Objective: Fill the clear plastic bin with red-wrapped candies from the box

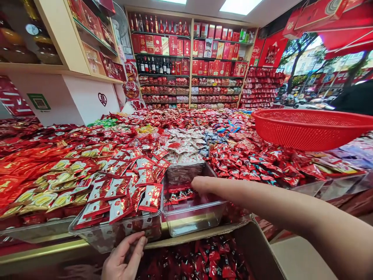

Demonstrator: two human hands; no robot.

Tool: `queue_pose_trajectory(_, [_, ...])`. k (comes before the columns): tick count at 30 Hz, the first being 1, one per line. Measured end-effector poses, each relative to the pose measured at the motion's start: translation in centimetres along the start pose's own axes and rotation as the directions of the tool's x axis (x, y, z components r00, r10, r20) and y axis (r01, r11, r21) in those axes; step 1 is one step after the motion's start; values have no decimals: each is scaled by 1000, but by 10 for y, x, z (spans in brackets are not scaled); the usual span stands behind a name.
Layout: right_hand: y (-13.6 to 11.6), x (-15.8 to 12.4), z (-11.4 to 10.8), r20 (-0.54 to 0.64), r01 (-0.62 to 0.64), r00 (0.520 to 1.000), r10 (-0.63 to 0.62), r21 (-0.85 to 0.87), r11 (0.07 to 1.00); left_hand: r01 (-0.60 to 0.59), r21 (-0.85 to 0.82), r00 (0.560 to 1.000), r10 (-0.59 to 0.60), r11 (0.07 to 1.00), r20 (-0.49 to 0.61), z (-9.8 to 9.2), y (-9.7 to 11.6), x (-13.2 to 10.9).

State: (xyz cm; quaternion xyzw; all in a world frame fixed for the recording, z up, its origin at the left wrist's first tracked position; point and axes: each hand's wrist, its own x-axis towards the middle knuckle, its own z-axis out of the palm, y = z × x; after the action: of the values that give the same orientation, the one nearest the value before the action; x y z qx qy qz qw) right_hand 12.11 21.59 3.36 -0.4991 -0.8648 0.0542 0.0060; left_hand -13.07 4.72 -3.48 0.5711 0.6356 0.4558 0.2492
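My left hand is at the lower middle, its thumb and fingers pinched on the corner of an open cardboard box. Inside that box lie many small red-wrapped candies with dark labels. My right arm reaches in from the right, and my right hand dips into a clear plastic bin. Its fingers are blurred and mostly hidden, so what they hold cannot be made out. A few red packets lie low in this bin. Left of it, another clear bin is heaped with red-and-white packets.
Heaped sweets cover the wide display, with white packets behind the bin and gold-and-red ones at left. A red plastic basket rests on the right-hand heaps. Shelves of bottles and boxes stand behind; a white pillar rises at left.
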Motion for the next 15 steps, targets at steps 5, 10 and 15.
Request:
queue_pose_trajectory(5, [0,4,1,192,-54,980,48,28,998,-36,45,999,37,998,-18,1,1,0])
queue_pose_trajectory(10, [-1,1,-16,238,-21,971,34,-55,998,-44,37,999,45,998,-7,1,-4,1])
queue_pose_trajectory(15, [-6,-31,-60,-205,110,976,-81,135,985,-62,32,998,62,998,-9,0,1,-2])
